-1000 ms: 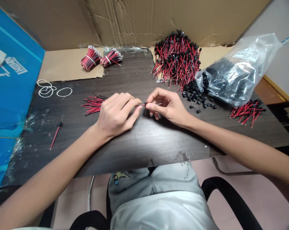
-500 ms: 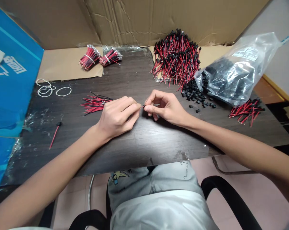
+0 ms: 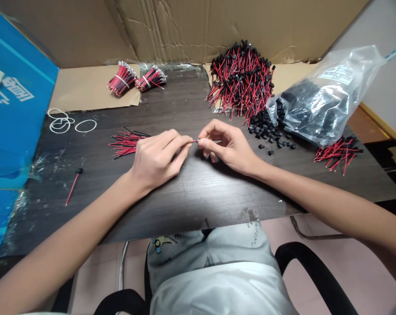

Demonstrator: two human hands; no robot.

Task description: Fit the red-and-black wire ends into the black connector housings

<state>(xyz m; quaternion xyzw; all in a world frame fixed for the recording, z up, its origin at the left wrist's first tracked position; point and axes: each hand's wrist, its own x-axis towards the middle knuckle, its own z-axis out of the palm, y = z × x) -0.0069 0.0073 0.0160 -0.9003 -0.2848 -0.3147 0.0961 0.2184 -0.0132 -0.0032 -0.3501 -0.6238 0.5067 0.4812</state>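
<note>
Between my fingertips, above the middle of the dark table, a short red wire (image 3: 194, 141) runs into a small black connector housing (image 3: 198, 140). My left hand (image 3: 161, 155) pinches the wire, its fingers closed. The housing is pinched between thumb and forefinger of my right hand (image 3: 227, 146), and my fingers partly cover it. Loose red and black wires (image 3: 125, 142) lie just left of my left hand, which hides some of their ends. Beyond my right hand, loose black housings (image 3: 265, 127) are scattered beside a big heap of red wires with black connectors (image 3: 244, 78).
A clear plastic bag (image 3: 329, 96) of black housings lies at the right, beside a smaller wire pile (image 3: 337, 153). Two banded wire bundles (image 3: 122, 79) rest on cardboard at the back. White rubber bands (image 3: 60, 124) and one wire with a connector (image 3: 73, 186) are at the left.
Both hands have risen slightly in view, and the left has shifted a little to the left. A bit more of the wire and housing shows between the fingertips.
</note>
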